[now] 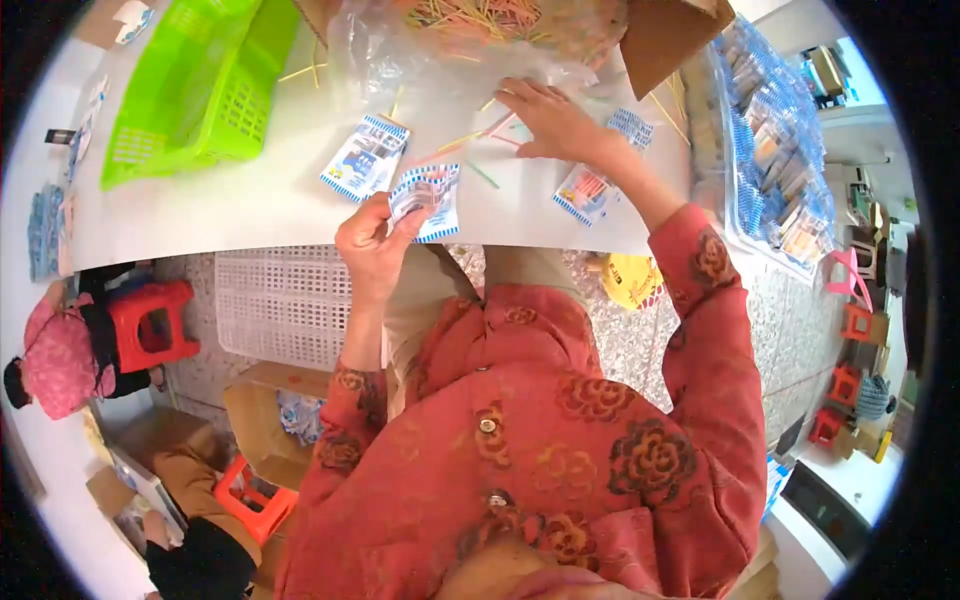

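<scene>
My left hand (368, 245) pinches a small blue-and-white packet (432, 212) by its lower left side, above the table's near edge. Reaching across the white table, my right hand (560, 125) has its fingers spread apart over a few loose thin coloured sticks (484, 174), and no held thing shows in it. Another printed packet (366, 158) lies flat just beyond the left hand. A packet with pinkish contents (584, 194) rests below my right wrist, and a further blue-patterned packet (630, 128) lies beside that forearm.
At the far side, a clear plastic bag (375, 60) and a cardboard box (672, 45) surround many coloured sticks (480, 15). A green basket (205, 90) stands at left; a bin of filled packets (775, 150) at right. A white crate (280, 305) is below. Other people sit at left.
</scene>
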`<state>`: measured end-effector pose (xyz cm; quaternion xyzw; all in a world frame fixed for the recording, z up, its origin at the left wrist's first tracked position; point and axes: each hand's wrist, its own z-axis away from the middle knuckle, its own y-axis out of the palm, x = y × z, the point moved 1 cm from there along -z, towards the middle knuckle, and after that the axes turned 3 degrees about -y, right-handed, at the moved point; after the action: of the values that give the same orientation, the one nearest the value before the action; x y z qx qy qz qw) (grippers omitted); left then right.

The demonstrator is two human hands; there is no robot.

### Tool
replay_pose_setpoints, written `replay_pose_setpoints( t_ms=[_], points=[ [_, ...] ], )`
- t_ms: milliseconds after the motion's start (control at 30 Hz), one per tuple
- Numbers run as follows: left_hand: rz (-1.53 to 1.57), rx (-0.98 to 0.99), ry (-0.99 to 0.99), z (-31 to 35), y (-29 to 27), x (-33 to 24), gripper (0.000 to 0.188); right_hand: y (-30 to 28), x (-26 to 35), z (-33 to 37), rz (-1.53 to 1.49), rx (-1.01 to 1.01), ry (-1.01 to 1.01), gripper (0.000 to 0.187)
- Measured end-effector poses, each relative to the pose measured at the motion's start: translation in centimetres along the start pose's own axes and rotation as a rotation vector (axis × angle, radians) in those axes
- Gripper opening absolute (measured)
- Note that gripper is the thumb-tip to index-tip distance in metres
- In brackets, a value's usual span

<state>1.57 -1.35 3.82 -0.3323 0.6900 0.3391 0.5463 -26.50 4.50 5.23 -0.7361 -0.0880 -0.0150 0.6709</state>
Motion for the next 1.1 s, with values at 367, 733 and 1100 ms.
replay_pose_setpoints(
  t_ms=[367,733,1100],
  points=[
    [0.042,0.045,-0.025,0.1,0.8,-0.6,0.009,0.8,-1.2,-2.9,0.042,0.208,0.002,0.024],
    [0.045,0.073,0.001,0.3,1.5,-0.4,0.008,1.2,2.4,-2.3,0.159,0.126,-0.004,0.018],
    [-0.096,0.098,0.077,0.2,2.0,-1.5,0.007,-2.1,0.2,-0.7,-0.276,-0.144,0.157,0.007]
  ],
)
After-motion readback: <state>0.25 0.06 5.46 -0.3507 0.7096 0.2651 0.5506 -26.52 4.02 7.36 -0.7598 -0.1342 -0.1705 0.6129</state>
